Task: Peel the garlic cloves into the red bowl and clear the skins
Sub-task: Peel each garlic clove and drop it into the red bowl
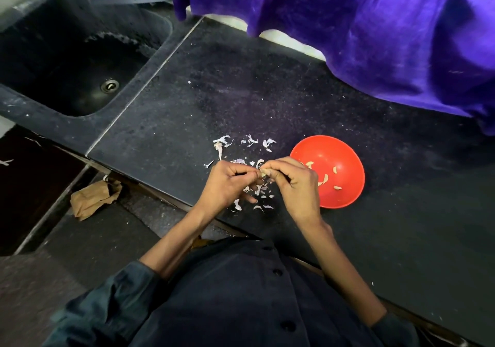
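Observation:
Over the dark counter (267, 100), my left hand (230, 184) and my right hand (290, 181) meet fingertip to fingertip. Between them they pinch a small garlic clove (263, 173), which the fingers mostly hide. A red bowl (345, 156) sits just right of my right hand, with several peeled cloves (325, 179) lying inside. Pale garlic skins (250, 143) are scattered on the counter beyond my hands. More skins (261, 199) lie beneath my hands.
A dark sink (80, 59) with a drain is set into the counter at the far left. Purple cloth (361, 25) hangs over the counter's back edge. A crumpled brown paper bag (92, 199) lies on the floor below the counter's front edge.

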Available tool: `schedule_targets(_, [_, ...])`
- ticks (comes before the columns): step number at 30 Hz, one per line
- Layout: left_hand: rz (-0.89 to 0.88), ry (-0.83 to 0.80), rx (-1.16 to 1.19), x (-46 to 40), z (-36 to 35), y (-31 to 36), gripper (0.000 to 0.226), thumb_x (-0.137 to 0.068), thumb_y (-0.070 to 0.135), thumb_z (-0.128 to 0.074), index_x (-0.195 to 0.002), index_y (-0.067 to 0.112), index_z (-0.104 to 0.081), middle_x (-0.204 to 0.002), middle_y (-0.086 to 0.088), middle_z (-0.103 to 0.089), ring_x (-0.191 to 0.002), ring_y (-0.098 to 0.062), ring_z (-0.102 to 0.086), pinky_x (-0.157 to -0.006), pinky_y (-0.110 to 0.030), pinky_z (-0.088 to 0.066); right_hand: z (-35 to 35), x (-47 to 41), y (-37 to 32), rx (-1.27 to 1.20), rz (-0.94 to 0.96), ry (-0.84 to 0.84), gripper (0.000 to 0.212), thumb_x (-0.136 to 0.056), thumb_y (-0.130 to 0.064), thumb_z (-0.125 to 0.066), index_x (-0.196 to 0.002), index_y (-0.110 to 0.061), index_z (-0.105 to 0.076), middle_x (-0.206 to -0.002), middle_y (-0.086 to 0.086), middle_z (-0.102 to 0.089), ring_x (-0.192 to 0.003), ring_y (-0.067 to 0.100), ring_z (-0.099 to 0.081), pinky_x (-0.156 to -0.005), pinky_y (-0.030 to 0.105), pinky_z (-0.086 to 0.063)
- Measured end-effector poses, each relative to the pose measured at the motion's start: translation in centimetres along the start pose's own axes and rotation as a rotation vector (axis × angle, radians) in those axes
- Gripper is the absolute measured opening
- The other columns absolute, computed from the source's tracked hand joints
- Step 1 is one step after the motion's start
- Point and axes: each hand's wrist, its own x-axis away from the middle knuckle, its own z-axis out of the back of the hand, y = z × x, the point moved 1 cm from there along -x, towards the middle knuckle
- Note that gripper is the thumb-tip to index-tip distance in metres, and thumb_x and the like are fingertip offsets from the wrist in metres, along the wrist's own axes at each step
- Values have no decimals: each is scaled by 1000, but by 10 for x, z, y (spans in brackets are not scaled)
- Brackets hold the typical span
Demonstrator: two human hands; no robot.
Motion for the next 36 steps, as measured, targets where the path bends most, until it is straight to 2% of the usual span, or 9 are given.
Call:
schedule_targets(3, [94,5,118,0,-2,3,14,-91,-4,-58,-88,-5,-72,-68,-10,-69,-56,-10,-61,-45,-25,-54,0,1,-1,-3,51,12,12,-86,-2,-67,-92,-8,-76,-89,0,-70,-81,7,-65,-72,24,-52])
schedule_targets(6, [215,-7,241,0,-3,5,18,-91,-4,-54,-81,-3,-69,-64,-7,-67,-53,-8,-59,-46,-24,-54,0,2,-2,-37,84,16,12,-86,-2,-66,-92,-7,-75,-89,1,-70,-83,7,-64,-74,19,-49])
schedule_targets(11, [325,-70,475,-1,-3,6,14,-93,3,-55,-87,0,-67,-67,-3,-68,-53,-5,-59,-45,-21,-53,0,0,-2,-347,-131,85,16,-86,1,-66,-90,-12,-73,-85,1,-69,-80,10,-64,-75,19,-49])
schedule_targets(14, [267,-78,502,0,0,5,15,-94,4,-54,-96,0,-68,-78,-5,-71,-60,-7,-63,-49,-23,-55,0,0,2,-472,-240,119,16,-86,0,-67,-91,-14,-73,-85,6,-69,-75,20,-65,-74,27,-53])
schedule_targets(19, [72,-29,348,3,4,4,21,-92,5,-59,-110,0,-68,-96,-7,-71,-75,-13,-63,-57,-29,-58,-1,-2,0,-523,-332,96,15,-87,-2,-66,-90,-16,-73,-83,-2,-72,-74,13,-66,-69,26,-55])
schedule_targets(23, [-56,21,300,4,1,9,32,-84,-4,-66,-116,1,-64,-91,-6,-73,-75,-14,-68,-56,-28,-58,-3,0,-2,-635,-431,62,14,-89,-4,-63,-91,-14,-72,-83,1,-71,-76,14,-65,-65,24,-55])
schedule_targets(27, [-133,70,285,3,0,12,43,-81,-9,-67,-122,-3,-55,-81,-9,-68,-67,-14,-66,-53,-27,-56,-6,2,-5,-710,-476,4,10,-89,-7,-62,-92,-10,-72,-85,6,-70,-77,16,-63,-64,25,-54])
schedule_targets(32, [-178,95,287,0,-1,9,44,-81,-12,-65,-111,12,-45,-78,-8,-63,-67,-15,-63,-52,-27,-54,-8,3,-8,-742,-495,-12,13,-91,-3,-60,-99,1,-69,-87,11,-68,-74,13,-63,-62,25,-54])
schedule_targets(36, [-234,79,273,-2,-3,4,44,-84,-17,-59,-99,17,-35,-79,-3,-58,-71,-13,-58,-53,-26,-53,-12,5,-12,-835,-556,-34,19,-92,-6,-57,-104,6,-65,-78,8,-67,-69,14,-66,-60,24,-53])
